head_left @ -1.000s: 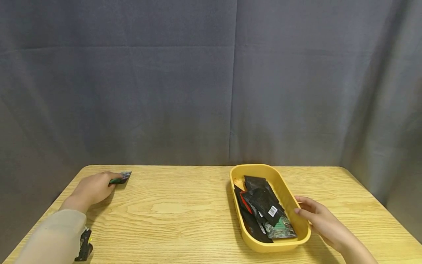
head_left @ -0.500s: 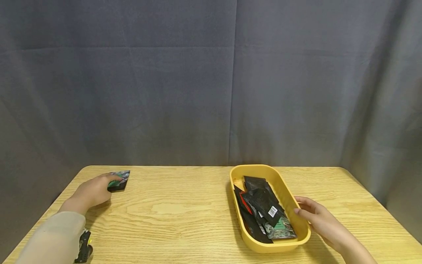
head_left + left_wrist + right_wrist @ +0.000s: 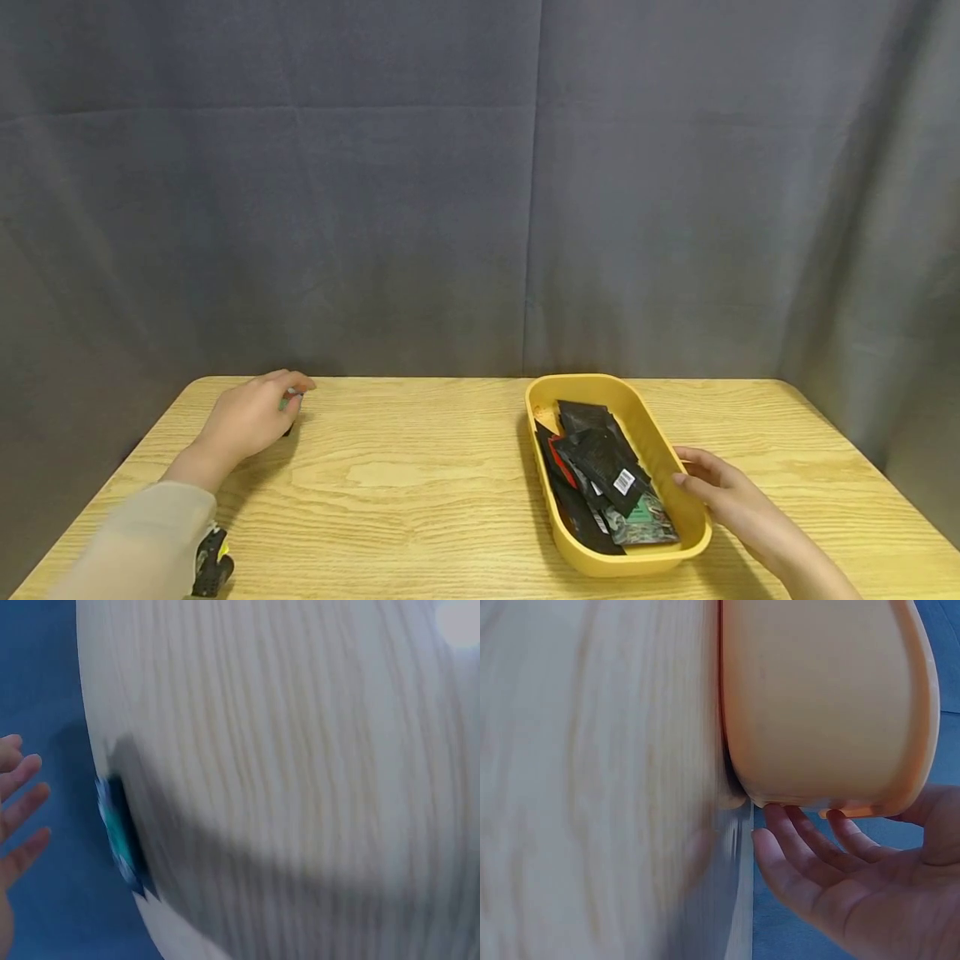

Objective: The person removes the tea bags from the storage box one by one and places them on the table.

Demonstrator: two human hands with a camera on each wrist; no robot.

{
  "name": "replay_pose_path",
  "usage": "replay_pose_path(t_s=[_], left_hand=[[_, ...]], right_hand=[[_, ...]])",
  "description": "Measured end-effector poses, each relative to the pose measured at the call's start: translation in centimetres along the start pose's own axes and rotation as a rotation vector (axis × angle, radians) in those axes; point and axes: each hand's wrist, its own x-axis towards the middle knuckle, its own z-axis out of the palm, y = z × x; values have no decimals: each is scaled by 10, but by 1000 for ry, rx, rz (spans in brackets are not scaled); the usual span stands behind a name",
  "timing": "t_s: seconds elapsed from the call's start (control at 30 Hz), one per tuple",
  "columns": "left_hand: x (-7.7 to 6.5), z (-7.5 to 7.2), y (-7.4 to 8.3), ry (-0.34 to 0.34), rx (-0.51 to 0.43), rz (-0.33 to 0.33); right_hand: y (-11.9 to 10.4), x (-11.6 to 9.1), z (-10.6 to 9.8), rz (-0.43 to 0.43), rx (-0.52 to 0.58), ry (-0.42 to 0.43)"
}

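Note:
My left hand point(image 3: 247, 419) hovers over the far left of the table. Behind its fingers in the head view shows a sliver of a small black-and-green packet point(image 3: 286, 403). The left wrist view has this flat packet point(image 3: 118, 832), blurred, lying near the table's edge, and the spread fingers point(image 3: 28, 806) apart from it. On the right, my right hand point(image 3: 731, 500) holds the side of a yellow plastic basket point(image 3: 581, 564), thumb at the rim and fingertips against the outer wall. Several black packets point(image 3: 600, 467) lie overlapping inside, one with a white barcode label.
A light wood-grain table point(image 3: 390, 517) spans the front, its far edge meeting a grey curtain point(image 3: 375, 208). Among the packets in the basket are a red edge point(image 3: 561, 465) and a green-labelled packet point(image 3: 642, 521).
My left hand has let go of the packet, now mostly hidden behind it, and shifted right and away from me. The right hand and basket hold their place.

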Motion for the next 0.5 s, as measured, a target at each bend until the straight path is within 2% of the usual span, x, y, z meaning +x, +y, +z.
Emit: replay_pose_path(t_s=[0.23, 0.4, 0.5], left_hand=[[12, 2, 40, 12, -20, 81], [22, 5, 69, -3, -75, 107], [28, 8, 89, -1, -97, 144]], right_hand=[[1, 2, 1, -5, -3, 13], [0, 2, 0, -1, -29, 30], [-1, 0, 0, 11, -42, 44]])
